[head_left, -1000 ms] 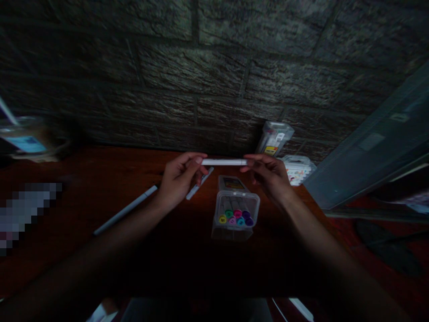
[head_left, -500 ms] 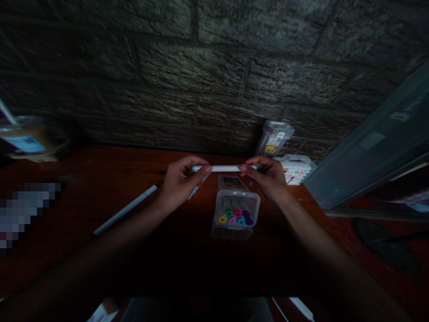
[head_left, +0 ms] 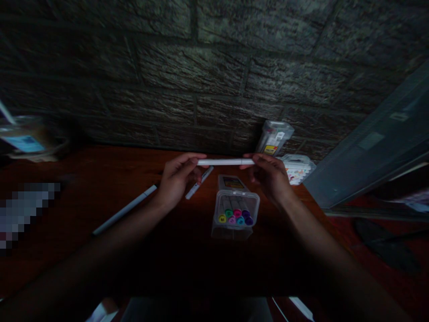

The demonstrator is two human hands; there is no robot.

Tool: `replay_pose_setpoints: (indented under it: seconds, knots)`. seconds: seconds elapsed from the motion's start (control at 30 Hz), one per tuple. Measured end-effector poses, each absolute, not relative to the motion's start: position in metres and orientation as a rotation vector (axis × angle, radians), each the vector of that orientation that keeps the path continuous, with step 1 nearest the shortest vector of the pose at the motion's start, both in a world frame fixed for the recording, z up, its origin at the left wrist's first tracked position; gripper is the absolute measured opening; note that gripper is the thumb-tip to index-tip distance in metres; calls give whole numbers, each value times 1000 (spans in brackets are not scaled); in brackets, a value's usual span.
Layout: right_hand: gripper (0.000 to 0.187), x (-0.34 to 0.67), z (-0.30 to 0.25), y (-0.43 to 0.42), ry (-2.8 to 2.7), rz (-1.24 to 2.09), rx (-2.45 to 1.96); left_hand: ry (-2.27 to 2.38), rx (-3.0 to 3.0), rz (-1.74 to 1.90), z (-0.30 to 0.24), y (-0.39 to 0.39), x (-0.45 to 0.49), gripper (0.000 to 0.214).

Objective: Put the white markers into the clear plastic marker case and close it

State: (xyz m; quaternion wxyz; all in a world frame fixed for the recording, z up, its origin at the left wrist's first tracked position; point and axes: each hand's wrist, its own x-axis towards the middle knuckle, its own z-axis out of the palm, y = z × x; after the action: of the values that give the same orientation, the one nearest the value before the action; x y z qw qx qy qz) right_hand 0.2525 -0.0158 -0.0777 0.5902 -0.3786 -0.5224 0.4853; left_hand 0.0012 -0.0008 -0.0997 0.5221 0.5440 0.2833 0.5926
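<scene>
Fingertips of left hand (head_left: 174, 180) and right hand (head_left: 274, 177) pinch a slim white plastic marker (head_left: 219, 162) by its ends, sensibly: likely light, stiff, slick.

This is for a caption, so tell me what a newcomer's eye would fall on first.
Probably the white marker, held level between both hands near the centre. Next come the coloured marker ends in the clear case below it, then the dark block wall behind.
</scene>
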Motion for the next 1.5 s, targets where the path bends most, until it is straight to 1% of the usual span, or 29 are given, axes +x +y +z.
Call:
replay_pose_setpoints:
  seconds: [0.33,0.47,0.6,0.73,0.93,1.07,1.3,1.5]
  knots:
    - [20,253,-76,-15,-1202,1145,-865,694,1252,1433,-101,1,3,21]
    - [20,253,-80,-15,-1260,1064,-901,769,1350,1446,-98,0,5,22]
    - [22,253,-84,-13,-1311,1013,-913,842,1492,1453,-98,-1,4,17]
    - [22,251,-85,-13,-1358,968,-927,936,1574,1414,-99,-3,4,18]
    - [20,247,-84,-14,-1369,909,-947,911,1593,1412,-99,-7,6,15]
    - [22,248,-84,-14,-1367,936,-938,943,1582,1409,-99,-6,5,21]
    - [21,251,-82,-14,-1304,994,-924,852,1507,1457,-97,-1,2,16]
    - [25,253,-78,-15,-1240,1083,-929,765,1328,1440,-96,-1,3,20]
